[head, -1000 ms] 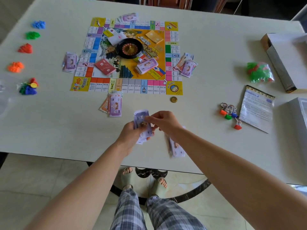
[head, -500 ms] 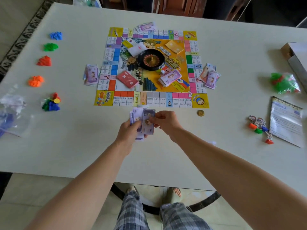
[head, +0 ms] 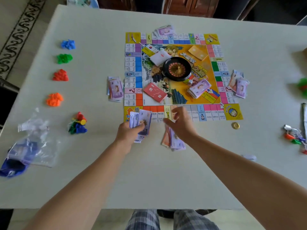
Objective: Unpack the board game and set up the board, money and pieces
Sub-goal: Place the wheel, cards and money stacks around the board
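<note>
Your left hand (head: 127,132) curls round a fan of thin paper notes (head: 141,122) at the near edge of the flat, square printed board (head: 132,63). Your right hand (head: 181,127), motion-blurred, spreads loose fingers that hold nothing above a small pile (head: 174,141) of money. The table (head: 166,180) is pale and matte, a patterned floor (head: 15,34) lies to its left, and a crinkled clear bag (head: 38,143) holds something blue, unidentifiable.
</note>
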